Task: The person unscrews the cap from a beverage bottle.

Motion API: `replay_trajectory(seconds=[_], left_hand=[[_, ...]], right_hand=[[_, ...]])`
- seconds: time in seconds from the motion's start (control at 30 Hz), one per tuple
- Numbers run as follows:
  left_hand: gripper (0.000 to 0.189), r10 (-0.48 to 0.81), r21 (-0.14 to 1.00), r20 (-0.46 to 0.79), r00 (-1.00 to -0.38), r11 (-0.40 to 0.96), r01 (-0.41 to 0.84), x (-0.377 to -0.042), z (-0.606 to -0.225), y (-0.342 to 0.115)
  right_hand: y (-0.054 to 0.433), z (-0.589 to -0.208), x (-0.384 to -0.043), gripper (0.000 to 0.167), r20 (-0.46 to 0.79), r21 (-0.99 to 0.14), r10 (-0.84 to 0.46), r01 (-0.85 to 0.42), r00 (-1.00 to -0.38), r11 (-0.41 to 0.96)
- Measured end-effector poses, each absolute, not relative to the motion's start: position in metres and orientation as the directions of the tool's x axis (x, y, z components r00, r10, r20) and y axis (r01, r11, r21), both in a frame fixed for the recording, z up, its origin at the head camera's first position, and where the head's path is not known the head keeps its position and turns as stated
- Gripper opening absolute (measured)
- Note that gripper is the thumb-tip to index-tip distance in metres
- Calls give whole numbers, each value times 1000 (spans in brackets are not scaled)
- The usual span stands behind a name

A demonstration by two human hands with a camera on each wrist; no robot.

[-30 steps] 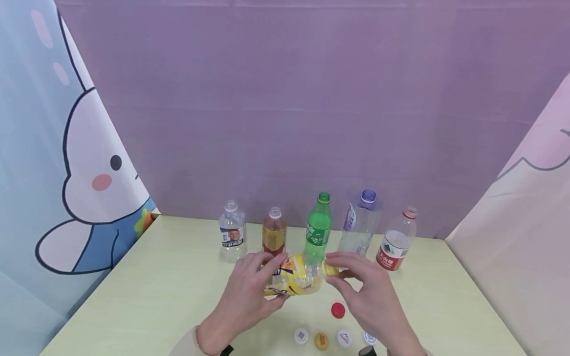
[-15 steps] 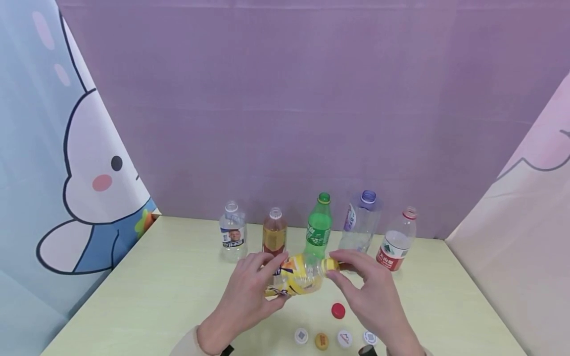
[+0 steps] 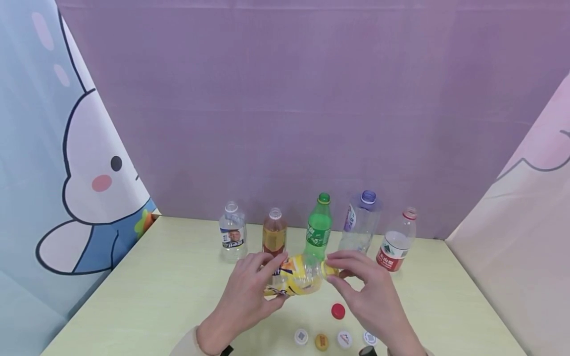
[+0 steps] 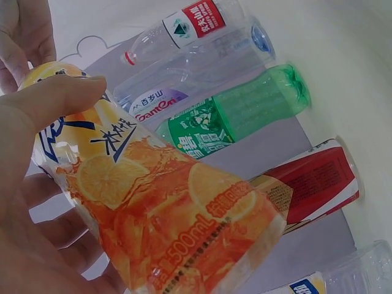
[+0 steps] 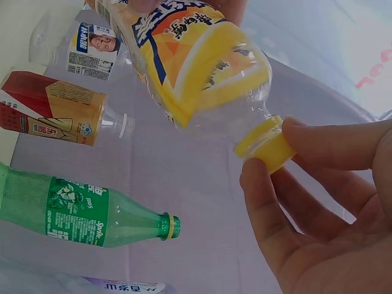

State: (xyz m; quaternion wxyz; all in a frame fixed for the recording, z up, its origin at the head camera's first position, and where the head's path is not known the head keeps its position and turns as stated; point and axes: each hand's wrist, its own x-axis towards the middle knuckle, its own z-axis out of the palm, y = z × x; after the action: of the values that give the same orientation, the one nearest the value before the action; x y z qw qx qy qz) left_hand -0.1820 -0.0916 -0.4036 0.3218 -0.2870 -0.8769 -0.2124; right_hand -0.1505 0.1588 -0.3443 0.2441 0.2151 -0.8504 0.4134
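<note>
A clear plastic bottle (image 3: pixel 296 276) with a yellow and orange label lies tilted sideways between my hands, neck to the right. My left hand (image 3: pixel 250 283) grips its body, thumb across the label in the left wrist view, where the bottle (image 4: pixel 165 202) shows its orange-slice print. Thumb and fingertips of my right hand (image 3: pixel 371 289) pinch the yellow cap (image 5: pixel 267 144) at the neck. A narrow slit shows between cap and neck ring in the right wrist view.
Behind stand several capless bottles: a clear one (image 3: pixel 232 235), an amber one (image 3: pixel 274 235), a green one (image 3: pixel 318 225), a bluish one (image 3: pixel 359 222) and a red-labelled one (image 3: pixel 396 242). Near me lie a red cap (image 3: pixel 338 311), a yellow cap (image 3: pixel 321 341) and several white caps (image 3: pixel 301 336).
The right hand's fingers shift slightly around the yellow cap, sliding right and then back left. The left hand and the bottle stay nearly still.
</note>
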Motion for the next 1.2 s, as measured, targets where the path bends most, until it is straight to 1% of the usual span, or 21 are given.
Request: replay_trajectory(seconds=[0.13,0.3,0.47,0.6,0.83,0.97,1.07,1.13,1.2], left_hand=[[85,371,188,679,-634,747,638,-181,-403,-91],[86,372,190,672,-641,749,634,-180,-402,-90],[84,367,179,693,-621,746,641,-181,-402,-91],[85,369,178,695,-618,744,644,-181,-403,-92],[85,363,187,688,-628,748,637,-181,-402,-92],[85,370,187,673,-641,753,631,-180,-402,-91],[85,374,185,669,-643,754,630,-180,-402,-91],[85,372,185,672,-640,753,631,-180,-402,-91],[85,371,183,680,-633,750,636,-181,-402,-91]], right_hand=[[158,-345,-150,31,602,-605,-139,-563,-787,563],[157,-343,-149,32,598,-608,-121,-546,-792,576],[156,-339,-147,38,543,-638,-102,-489,-833,594],[156,-338,-147,36,512,-659,-102,-466,-853,591],[159,-340,-148,35,547,-619,-148,-518,-824,591],[160,-343,-150,31,593,-600,-145,-554,-792,577],[159,-344,-150,31,620,-586,-144,-578,-771,568],[159,-344,-150,33,613,-588,-147,-573,-776,571],[159,-343,-150,36,586,-607,-142,-548,-798,576]])
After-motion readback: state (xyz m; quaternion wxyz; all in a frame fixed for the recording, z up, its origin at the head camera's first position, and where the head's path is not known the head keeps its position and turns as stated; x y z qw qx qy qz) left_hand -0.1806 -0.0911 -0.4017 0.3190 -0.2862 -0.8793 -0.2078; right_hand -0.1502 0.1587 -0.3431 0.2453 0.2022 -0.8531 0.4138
